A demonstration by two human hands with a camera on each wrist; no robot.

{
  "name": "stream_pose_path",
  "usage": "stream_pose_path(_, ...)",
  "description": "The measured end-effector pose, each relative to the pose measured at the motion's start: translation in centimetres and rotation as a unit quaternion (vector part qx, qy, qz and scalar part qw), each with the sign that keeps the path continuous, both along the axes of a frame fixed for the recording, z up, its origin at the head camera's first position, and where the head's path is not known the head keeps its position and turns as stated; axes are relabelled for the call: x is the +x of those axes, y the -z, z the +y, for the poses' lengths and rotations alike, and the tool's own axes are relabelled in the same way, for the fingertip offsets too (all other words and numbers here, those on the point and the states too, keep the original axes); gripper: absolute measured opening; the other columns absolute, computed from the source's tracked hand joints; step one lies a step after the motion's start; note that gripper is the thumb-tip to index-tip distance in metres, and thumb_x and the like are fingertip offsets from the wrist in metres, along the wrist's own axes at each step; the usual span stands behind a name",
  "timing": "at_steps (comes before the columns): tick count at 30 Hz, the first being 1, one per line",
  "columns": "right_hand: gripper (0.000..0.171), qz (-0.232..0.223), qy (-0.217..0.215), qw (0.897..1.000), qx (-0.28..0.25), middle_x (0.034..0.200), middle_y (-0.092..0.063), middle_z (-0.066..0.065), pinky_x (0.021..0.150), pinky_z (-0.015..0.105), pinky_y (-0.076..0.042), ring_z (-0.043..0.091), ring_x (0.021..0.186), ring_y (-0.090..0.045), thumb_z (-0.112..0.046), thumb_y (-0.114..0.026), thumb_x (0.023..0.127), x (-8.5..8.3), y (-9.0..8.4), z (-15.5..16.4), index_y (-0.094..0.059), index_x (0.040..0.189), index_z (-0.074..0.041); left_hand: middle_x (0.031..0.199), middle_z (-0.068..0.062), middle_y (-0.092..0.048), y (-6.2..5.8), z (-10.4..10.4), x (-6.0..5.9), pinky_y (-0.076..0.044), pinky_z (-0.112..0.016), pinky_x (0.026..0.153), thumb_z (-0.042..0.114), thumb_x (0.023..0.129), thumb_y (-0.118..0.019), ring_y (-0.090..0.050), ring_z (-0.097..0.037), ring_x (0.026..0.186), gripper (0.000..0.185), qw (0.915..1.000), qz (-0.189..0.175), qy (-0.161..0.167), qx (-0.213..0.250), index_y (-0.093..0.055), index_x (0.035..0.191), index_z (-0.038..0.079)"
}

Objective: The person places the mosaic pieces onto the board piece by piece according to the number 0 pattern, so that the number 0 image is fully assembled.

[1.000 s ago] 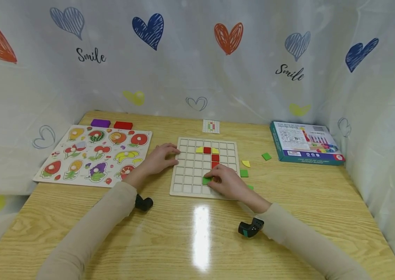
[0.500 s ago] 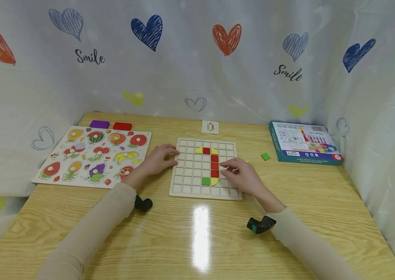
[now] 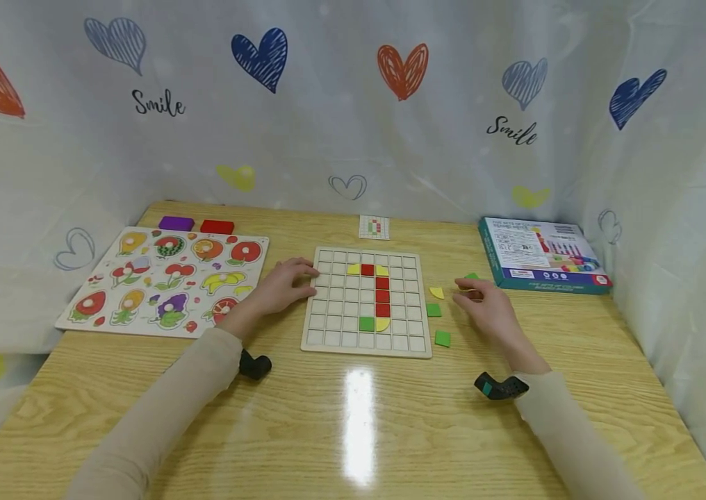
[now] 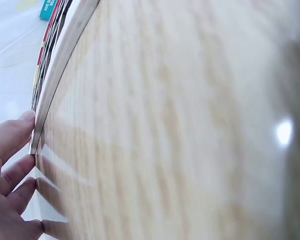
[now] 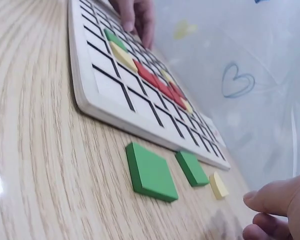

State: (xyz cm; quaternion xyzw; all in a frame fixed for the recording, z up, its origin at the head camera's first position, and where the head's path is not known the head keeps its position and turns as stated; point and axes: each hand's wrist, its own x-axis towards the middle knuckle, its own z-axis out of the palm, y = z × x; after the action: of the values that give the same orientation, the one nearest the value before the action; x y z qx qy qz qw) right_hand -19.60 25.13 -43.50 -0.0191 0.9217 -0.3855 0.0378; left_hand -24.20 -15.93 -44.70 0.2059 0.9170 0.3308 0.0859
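looks past halfway: eight tiles [image 3: 382, 296] on the grid board [image 3: 334, 307], one yellow tile [image 3: 437, 293] and three green tiles [image 3: 442, 339] loose to its right. just touching the edge with the left hand [image 3: 289, 285], gripping nothing visible with the right hand [image 3: 492, 311], fingertips apart.

four red tiles [image 3: 382, 296], four green tiles [image 3: 443, 339], four yellow tiles [image 3: 436, 293]

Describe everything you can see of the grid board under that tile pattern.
The grid board is a thin square panel, pale and wood-like, with rounded corners and dark lines marking square cells. It lies flat on the wood-grain table. It bears four red square tiles, three yellow quarter-round tiles and one green square tile; most cells are bare. The left hand touches its left edge.
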Motion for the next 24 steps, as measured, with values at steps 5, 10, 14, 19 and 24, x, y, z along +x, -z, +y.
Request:
stream_pose_path(5, 0.041, -0.001, -0.016, 0.999, 0.032, 0.123, -0.059, 0.019, 0.090, 0.045, -0.048, 0.032, 0.109, -0.057, -0.020, -0.062, 0.097, -0.9, 0.7, 1.0, -0.057, 0.134, -0.001, 0.146, -0.017, -0.044, 0.1, 0.0, 0.0, -0.005, -0.057, 0.118, 0.023, 0.096, -0.065, -0.032, -0.034, 0.140, 0.039, 1.0000, 0.000, 0.001, -0.001, -0.061, 0.131, 0.005)
stream_pose_path(10, 0.040, 0.025, -0.051, 0.997, 0.046, 0.115, -0.062, 0.016, 0.088, 0.044, -0.050, 0.029, 0.103, -0.061, -0.019, -0.066, 0.095, -1.7, 1.1, 1.1, -0.061, 0.130, -0.001, 0.146, -0.017, -0.044, -0.1, 0.0, 0.0, -0.005, -0.056, 0.118, 0.022, 0.096, -0.065, -0.033, -0.034, 0.140, 0.039, 1.0000, 0.000, -0.001, 0.003, -0.061, 0.130, 0.004)
stream_pose_path(14, 0.039, 0.047, -0.091, 0.993, 0.053, 0.114, -0.063, 0.015, 0.087, 0.044, -0.052, 0.028, 0.100, -0.062, -0.018, -0.069, 0.093, -2.2, 1.2, 0.7, -0.063, 0.128, -0.002, 0.146, -0.017, -0.044, -0.1, 0.0, 0.0, -0.005, -0.056, 0.118, 0.022, 0.096, -0.064, -0.032, -0.034, 0.140, 0.039, 1.0000, 0.000, -0.002, 0.002, -0.061, 0.131, 0.005)
stream_pose_path(19, 0.039, 0.066, -0.138, 0.986, 0.067, 0.119, -0.061, 0.015, 0.087, 0.044, -0.051, 0.028, 0.103, -0.060, -0.016, -0.069, 0.092, -2.5, 1.1, 0.1, -0.063, 0.129, -0.003, 0.146, -0.017, -0.044, 0.0, 0.0, -0.1, -0.004, -0.057, 0.118, 0.022, 0.096, -0.065, -0.032, -0.034, 0.140, 0.039, 1.0000, 0.000, 0.000, 0.001, -0.062, 0.130, 0.004)
stream_pose_path(24, 0.033, 0.080, -0.155, 0.981, 0.083, 0.115, -0.063, 0.012, 0.086, 0.043, -0.049, 0.026, 0.101, -0.059, -0.014, -0.068, 0.093, -2.6, 1.1, -0.1, -0.067, 0.124, -0.005, 0.146, -0.017, -0.044, 0.1, 0.0, -0.2, -0.004, -0.057, 0.117, 0.022, 0.095, -0.065, -0.032, -0.034, 0.141, 0.039, 1.0000, -0.002, -0.001, 0.000, -0.062, 0.130, 0.005)
